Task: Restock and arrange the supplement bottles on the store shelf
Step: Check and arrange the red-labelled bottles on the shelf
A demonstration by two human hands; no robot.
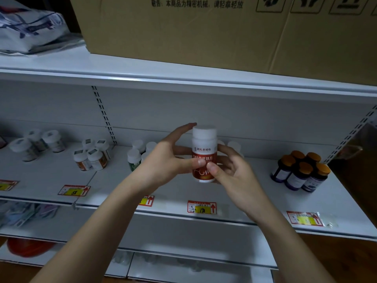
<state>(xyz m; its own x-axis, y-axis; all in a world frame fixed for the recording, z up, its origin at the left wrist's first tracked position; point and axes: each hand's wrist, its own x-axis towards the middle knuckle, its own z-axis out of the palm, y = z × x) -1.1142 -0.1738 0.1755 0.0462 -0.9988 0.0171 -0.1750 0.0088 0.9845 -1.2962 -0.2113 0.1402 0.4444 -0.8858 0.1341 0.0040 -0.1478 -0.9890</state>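
A white bottle with a red label and white cap [204, 148] is held upright above the middle of the white shelf [179, 193]. My left hand [169, 158] grips it from the left, thumb on the label and a finger up by the cap. My right hand [230, 170] grips it from the right, thumb pressed on the label's front. Behind them stand more white-capped bottles [135, 155], partly hidden by my hands.
Dark bottles with orange caps [302, 170] cluster at the shelf's right. Small orange-labelled bottles [92, 156] and white bottles [38, 142] stand to the left. Price tags [202, 207] line the shelf's front edge. A big cardboard box [224, 31] sits on the shelf above.
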